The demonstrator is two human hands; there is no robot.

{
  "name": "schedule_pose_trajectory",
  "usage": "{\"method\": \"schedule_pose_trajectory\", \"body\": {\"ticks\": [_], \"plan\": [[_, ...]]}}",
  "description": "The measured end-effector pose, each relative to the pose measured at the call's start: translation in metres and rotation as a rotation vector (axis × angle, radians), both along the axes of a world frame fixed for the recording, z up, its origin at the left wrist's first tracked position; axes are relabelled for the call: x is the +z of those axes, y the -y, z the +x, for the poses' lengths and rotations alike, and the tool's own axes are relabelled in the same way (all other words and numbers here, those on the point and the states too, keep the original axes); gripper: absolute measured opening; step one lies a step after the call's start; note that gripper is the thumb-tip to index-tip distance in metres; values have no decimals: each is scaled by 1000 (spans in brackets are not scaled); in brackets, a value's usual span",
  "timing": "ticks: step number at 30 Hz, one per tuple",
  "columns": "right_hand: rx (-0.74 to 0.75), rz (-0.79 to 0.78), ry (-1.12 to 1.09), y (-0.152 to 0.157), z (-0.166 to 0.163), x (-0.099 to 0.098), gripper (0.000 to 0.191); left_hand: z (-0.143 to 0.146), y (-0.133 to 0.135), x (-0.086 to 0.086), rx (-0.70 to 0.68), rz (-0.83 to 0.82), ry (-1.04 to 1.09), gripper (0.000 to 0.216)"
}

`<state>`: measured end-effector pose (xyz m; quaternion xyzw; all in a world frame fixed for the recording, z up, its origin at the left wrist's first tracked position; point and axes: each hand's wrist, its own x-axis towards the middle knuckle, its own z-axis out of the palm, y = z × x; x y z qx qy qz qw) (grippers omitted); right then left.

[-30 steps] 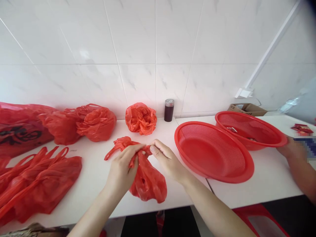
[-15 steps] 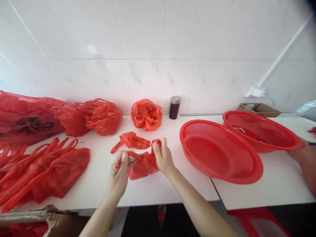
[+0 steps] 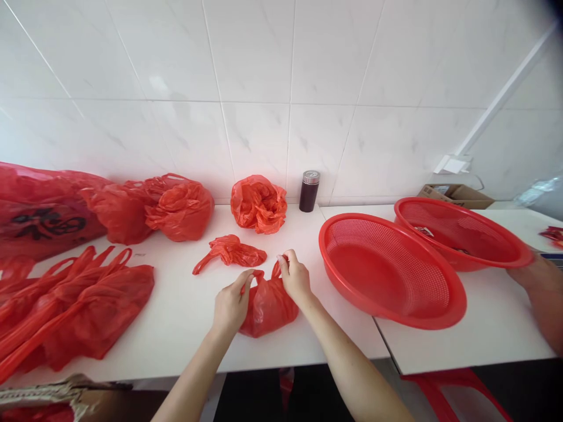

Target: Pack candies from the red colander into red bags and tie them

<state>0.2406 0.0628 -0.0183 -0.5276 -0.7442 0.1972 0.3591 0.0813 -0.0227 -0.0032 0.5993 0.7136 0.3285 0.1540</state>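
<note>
A filled red plastic bag [image 3: 269, 309] rests on the white table [image 3: 185, 328] in front of me. My left hand [image 3: 233, 300] pinches one of its handles, and my right hand [image 3: 295, 279] pinches the other, so both loops stand up. What the bag contains is hidden by the plastic. Just behind it lies a limp, crumpled red bag [image 3: 231, 251], touched by neither hand. Farther back sits a bunched red plastic bag [image 3: 258, 204] near the wall.
Red bags [image 3: 88, 310] are piled at the left. A dark tumbler [image 3: 309, 192] stands by the wall. To the right are a red basket [image 3: 391, 269] and a second basket [image 3: 461, 228], where another person's hand [image 3: 532, 275] reaches in. A cardboard box [image 3: 97, 404] sits below the table's left edge.
Both hands have gone from bunching the bag's top to holding its handles apart and upright. The bag has shifted slightly right and towards me, and looks fuller.
</note>
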Motion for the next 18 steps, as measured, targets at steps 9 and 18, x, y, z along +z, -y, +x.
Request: {"method": "schedule_pose_trajectory", "body": {"ticks": [9, 18], "plan": [[-90, -57, 445, -43, 1, -37, 26, -16, -58, -22, -20, -221, -147, 43], [-114, -47, 565, -51, -1, -44, 29, -10, -73, -30, 8, -276, -273, 35]]}}
